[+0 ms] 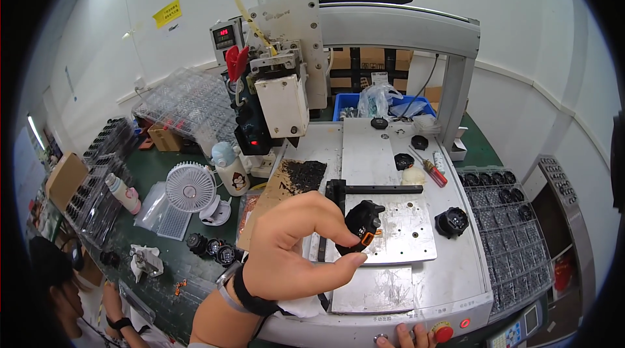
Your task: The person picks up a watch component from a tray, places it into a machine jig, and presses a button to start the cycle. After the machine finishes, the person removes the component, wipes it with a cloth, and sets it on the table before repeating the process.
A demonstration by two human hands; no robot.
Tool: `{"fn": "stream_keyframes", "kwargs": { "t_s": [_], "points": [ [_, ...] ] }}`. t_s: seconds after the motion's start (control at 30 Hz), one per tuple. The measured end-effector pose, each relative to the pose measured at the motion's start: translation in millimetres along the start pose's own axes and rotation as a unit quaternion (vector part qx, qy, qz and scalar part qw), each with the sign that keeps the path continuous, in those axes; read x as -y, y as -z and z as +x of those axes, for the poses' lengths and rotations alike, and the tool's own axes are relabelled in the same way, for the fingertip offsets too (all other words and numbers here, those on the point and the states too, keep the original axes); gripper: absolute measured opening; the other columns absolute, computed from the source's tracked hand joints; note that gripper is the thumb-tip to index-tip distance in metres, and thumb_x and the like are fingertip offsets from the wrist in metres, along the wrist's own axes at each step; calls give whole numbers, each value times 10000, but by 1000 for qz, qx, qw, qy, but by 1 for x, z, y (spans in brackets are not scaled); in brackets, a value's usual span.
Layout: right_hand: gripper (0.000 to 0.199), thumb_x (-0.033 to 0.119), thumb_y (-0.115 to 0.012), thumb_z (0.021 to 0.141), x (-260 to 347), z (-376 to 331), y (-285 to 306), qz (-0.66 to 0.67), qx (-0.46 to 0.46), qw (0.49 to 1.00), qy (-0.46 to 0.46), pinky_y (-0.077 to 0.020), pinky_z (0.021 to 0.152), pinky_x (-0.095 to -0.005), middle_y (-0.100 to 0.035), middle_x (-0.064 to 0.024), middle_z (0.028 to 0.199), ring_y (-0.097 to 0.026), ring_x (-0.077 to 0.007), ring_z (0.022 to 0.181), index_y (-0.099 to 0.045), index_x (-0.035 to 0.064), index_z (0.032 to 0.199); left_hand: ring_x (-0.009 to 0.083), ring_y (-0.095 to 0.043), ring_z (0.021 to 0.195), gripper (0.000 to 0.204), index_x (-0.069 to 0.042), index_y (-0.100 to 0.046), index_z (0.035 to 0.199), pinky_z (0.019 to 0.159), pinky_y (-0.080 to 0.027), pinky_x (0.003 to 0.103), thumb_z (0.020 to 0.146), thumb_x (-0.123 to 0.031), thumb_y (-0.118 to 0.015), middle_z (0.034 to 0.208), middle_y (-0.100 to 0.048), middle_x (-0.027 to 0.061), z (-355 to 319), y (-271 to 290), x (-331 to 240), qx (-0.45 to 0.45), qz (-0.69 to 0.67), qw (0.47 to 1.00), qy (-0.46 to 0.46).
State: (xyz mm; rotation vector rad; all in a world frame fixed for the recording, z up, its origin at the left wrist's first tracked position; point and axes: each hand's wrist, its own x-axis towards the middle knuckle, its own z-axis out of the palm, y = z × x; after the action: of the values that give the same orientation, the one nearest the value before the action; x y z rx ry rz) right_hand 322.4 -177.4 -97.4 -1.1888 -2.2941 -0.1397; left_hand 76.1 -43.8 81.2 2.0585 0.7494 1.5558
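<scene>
Left hand (280, 253): thumb and index finger closed in a pinch on a black part (362, 214); the grip is at its near end, beside an orange piece (368, 238), which probably leaves the far end uncovered. In this view the part appears over the drilled metal plate (397, 250), right of the dispensing head (281, 107); whether it touches the plate: cannot tell.

Right hand (416, 336): at the near edge of the machine, fingertips on or just over the front panel, left of the red stop button (443, 332). Only the fingers show, so cannot tell how wide the hand is. Presumably there to keep the controls in reach.

Black bar (390, 189) lies across the far part of the plate, perhaps as a locating stop. A second black housing (452, 222) rests apart on the right. Beyond it, a clear tray (511, 250) has black pieces in its far pockets; the compartments likely keep pieces from knocking. Screwdriver (435, 173) lies far right, off the plate.
</scene>
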Motion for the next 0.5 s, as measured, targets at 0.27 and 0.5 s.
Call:
{"fn": "stream_keyframes", "kwargs": {
  "t_s": [0.27,0.5],
  "points": [
    [597,318,-694,726,2,10,3,-30,16,999,14,-184,988,-538,-364,-184,1338,-304,-404,1201,-462,148,1249,197,-542,648,286,-3,-627,757,579,-414,299,509,-13,-769,723,-568,93,-71,61,-83,-154,234,933,-226],
    [674,322,-700,723,12,16,0,-82,4,996,31,-205,969,-545,-336,-210,1346,-293,-417,1207,-396,93,1279,260,-564,684,129,-27,-586,698,613,-433,332,619,-45,-687,717,-573,99,-244,126,-66,-178,590,741,267]
  ]
}}
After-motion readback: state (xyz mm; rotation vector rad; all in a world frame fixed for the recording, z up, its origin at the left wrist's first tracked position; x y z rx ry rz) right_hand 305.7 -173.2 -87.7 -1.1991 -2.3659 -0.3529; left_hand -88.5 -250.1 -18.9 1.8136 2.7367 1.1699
